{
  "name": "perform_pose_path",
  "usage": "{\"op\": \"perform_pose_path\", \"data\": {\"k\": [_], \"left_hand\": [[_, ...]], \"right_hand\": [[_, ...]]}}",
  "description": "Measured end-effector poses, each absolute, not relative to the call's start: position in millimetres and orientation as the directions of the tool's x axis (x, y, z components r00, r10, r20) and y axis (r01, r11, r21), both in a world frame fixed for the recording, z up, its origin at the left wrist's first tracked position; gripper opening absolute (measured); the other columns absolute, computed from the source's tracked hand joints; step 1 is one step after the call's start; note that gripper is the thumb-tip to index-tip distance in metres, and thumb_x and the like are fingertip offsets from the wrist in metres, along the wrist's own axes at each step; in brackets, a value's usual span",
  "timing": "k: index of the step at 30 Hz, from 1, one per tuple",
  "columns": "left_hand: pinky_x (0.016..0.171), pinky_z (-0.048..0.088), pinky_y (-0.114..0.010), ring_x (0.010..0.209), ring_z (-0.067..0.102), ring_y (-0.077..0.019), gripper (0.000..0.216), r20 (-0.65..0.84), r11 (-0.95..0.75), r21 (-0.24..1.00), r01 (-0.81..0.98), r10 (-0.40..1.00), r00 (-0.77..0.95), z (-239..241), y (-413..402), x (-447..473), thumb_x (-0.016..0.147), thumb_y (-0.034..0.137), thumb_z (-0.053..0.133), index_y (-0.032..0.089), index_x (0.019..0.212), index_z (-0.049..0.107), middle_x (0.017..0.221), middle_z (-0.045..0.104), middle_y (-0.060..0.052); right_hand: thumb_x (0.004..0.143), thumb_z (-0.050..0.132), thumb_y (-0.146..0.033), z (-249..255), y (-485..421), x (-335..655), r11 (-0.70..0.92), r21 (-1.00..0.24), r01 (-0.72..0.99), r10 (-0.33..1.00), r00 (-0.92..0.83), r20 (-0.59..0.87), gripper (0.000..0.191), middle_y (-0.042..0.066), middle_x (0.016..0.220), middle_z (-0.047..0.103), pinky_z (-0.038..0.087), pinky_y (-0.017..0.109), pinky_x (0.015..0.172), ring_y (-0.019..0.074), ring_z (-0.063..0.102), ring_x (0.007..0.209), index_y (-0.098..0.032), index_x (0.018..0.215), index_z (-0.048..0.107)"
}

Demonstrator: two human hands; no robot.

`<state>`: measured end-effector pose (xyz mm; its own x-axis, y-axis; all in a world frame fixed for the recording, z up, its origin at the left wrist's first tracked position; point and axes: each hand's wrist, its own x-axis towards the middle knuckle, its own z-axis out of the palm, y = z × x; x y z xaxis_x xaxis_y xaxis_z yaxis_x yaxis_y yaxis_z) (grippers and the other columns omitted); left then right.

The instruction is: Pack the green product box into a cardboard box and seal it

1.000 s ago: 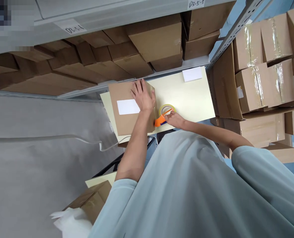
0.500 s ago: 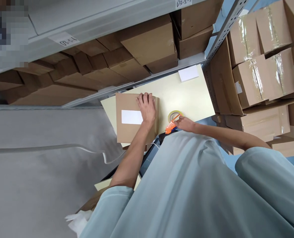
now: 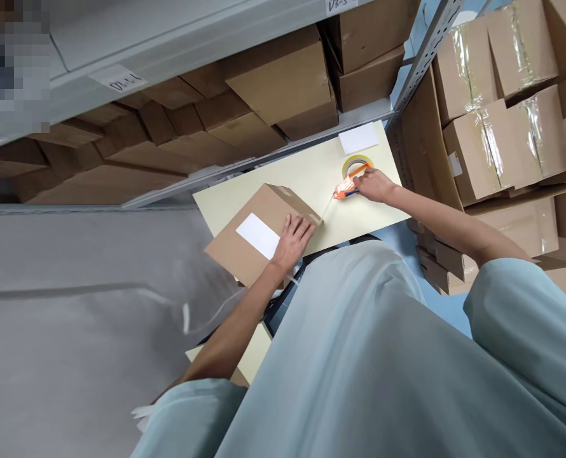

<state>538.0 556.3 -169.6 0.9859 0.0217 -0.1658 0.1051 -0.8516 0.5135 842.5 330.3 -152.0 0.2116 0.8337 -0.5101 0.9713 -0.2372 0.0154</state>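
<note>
A closed cardboard box (image 3: pixel 249 245) with a white label (image 3: pixel 258 235) lies turned at an angle, overhanging the near left edge of the pale yellow table (image 3: pixel 306 184). My left hand (image 3: pixel 293 240) rests on its near right end, fingers laid over the top. My right hand (image 3: pixel 373 185) grips an orange tape dispenser (image 3: pixel 347 186) with a roll of clear tape (image 3: pixel 357 165), held over the table's far right part. A thin strand of tape runs from the dispenser back toward the box corner.
A white pad of labels (image 3: pixel 358 138) lies at the table's far right corner. Metal shelving (image 3: pixel 178 38) full of cardboard boxes stands behind the table. More taped boxes (image 3: pixel 497 121) are stacked to the right. Grey floor lies to the left.
My left hand has swung the box round and pulled it toward the near table edge. My right hand has carried the tape dispenser away to the far right of the table.
</note>
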Motion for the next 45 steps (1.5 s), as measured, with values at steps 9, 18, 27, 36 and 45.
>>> {"op": "perform_pose_path", "data": {"k": [9, 18, 27, 36, 45], "left_hand": [[0.141, 0.032, -0.062, 0.172, 0.034, -0.0387, 0.061, -0.012, -0.706, 0.49, 0.512, 0.582, 0.813, -144, 550, 556, 0.115, 0.05, 0.043, 0.013, 0.162, 0.057, 0.176, 0.046, -0.027], [0.145, 0.003, -0.066, 0.179, 0.008, -0.0389, 0.067, -0.079, -0.418, 0.536, 0.733, 0.84, 0.536, -176, 551, 641, 0.113, 0.037, 0.031, 0.0, 0.168, 0.041, 0.181, 0.037, -0.031], [0.143, 0.023, -0.068, 0.172, 0.037, -0.0356, 0.053, -0.042, -0.77, 0.539, 0.342, 0.381, 0.924, -185, 551, 550, 0.116, 0.032, 0.033, 0.007, 0.156, 0.058, 0.163, 0.062, -0.028], [0.141, 0.032, -0.069, 0.167, 0.046, -0.0354, 0.048, -0.069, -0.835, 0.542, 0.096, 0.07, 0.995, -191, 557, 510, 0.113, 0.023, 0.041, 0.011, 0.155, 0.061, 0.158, 0.068, -0.024], [0.141, 0.035, -0.067, 0.168, 0.045, -0.0335, 0.052, -0.056, -0.836, 0.549, -0.01, -0.048, 0.997, -194, 549, 508, 0.109, 0.016, 0.043, 0.013, 0.157, 0.063, 0.159, 0.068, -0.021]], "right_hand": [[0.106, 0.043, -0.006, -167, 392, 773, -0.257, -0.09, 0.962, 0.834, 0.174, -0.524, 0.038, 0.029, 0.118, 0.083, 0.041, 0.044, 0.109, 0.0315, 0.081, 0.105, 0.006, 0.139, 0.059], [0.102, 0.039, 0.002, -165, 387, 769, -0.247, -0.021, 0.969, 0.842, 0.204, -0.5, 0.036, 0.027, 0.113, 0.082, 0.042, 0.043, 0.106, 0.0324, 0.08, 0.105, 0.002, 0.13, 0.063], [0.104, 0.042, 0.001, -171, 369, 713, -0.039, -0.158, 0.987, 0.872, -0.044, -0.487, 0.041, 0.023, 0.111, 0.084, 0.049, 0.044, 0.109, 0.0297, 0.083, 0.103, 0.002, 0.14, 0.061], [0.105, 0.039, -0.001, -162, 301, 765, -0.105, -0.22, 0.97, 0.859, -0.023, -0.512, 0.043, 0.025, 0.111, 0.085, 0.048, 0.043, 0.108, 0.0316, 0.083, 0.1, 0.001, 0.14, 0.064], [0.103, 0.04, -0.005, -145, 365, 801, -0.319, -0.159, 0.934, 0.817, 0.186, -0.546, 0.051, 0.031, 0.113, 0.082, 0.042, 0.053, 0.11, 0.0387, 0.08, 0.104, 0.007, 0.149, 0.058]]}}
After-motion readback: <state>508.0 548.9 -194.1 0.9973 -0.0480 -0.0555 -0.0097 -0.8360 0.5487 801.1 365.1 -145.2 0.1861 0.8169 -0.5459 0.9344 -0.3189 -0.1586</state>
